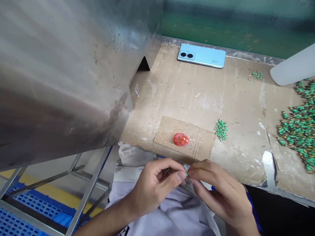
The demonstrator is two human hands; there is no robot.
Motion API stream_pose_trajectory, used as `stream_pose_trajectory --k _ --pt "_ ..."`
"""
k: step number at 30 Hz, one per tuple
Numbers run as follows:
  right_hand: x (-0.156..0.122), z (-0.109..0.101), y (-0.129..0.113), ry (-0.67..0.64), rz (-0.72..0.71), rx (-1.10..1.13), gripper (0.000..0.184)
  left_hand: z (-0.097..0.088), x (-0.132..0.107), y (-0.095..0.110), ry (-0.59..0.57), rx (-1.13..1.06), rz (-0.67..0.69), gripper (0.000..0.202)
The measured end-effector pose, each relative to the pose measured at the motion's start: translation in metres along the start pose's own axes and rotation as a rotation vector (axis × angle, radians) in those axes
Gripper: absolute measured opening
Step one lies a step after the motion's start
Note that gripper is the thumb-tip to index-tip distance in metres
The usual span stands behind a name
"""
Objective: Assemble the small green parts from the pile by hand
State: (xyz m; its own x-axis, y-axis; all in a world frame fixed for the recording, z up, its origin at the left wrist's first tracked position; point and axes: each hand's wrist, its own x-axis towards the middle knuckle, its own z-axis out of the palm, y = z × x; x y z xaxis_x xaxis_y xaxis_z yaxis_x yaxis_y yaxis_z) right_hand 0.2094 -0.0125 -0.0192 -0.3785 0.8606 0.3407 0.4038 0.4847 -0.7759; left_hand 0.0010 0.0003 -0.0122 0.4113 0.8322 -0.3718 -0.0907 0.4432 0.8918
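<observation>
In front of my lap, the fingertips of my left hand and my right hand meet. Both are closed in a pinch on one tiny green piece, too small to make out its kind. More green shows inside the curled fingers of my left hand. Just beyond my hands lies a cardboard piece dotted with droplets. A glossy red oval blob sits on it. Right of the cardboard is a small cluster of tiny green pieces.
A large pile of green pieces with yellowish ends covers the table's right side, near a white cylinder. A light blue phone lies at the back. A big metal panel stands at left, above a metal frame.
</observation>
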Motion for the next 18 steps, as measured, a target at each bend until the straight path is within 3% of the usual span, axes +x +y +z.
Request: stream_pose_trajectory --k 11,14,18 --pt "0.009 0.002 -0.003 -0.013 0.001 -0.029 0.021 0.0 -0.002 -0.002 0.044 0.168 0.05 0.015" --pt "0.019 -0.003 -0.002 0.021 0.074 -0.026 0.017 -0.001 -0.003 -0.002 0.06 0.131 0.026 0.017" --pt "0.033 -0.015 0.004 0.035 0.165 -0.201 0.013 -0.008 -0.006 -0.002 0.095 0.144 -0.03 0.023"
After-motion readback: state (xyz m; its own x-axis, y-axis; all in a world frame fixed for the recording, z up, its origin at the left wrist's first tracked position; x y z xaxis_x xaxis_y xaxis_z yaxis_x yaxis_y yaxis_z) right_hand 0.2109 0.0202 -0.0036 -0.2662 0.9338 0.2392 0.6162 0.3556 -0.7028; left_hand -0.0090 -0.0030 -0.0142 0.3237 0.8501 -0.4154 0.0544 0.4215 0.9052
